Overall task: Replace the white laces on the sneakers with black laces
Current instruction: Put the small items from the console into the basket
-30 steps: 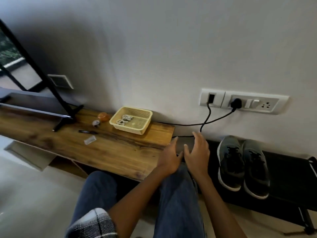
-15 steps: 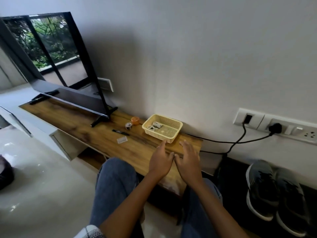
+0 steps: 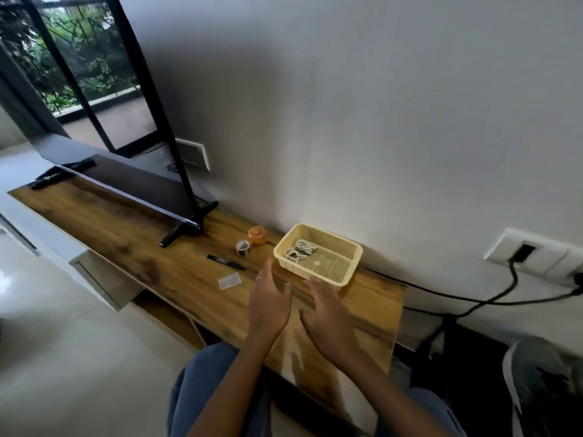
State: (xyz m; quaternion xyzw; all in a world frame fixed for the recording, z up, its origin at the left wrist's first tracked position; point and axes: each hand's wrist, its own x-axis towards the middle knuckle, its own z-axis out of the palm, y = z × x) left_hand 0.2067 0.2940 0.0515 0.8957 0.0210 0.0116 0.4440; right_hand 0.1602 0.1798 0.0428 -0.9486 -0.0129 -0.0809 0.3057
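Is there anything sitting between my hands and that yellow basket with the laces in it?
Nothing visible. The left hand and right hand hang open over bare wood just short of the yellow basket, which holds the white laces.

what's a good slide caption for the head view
Both hands, left and right, open above the wooden shelf, near a yellow basket of white cords.
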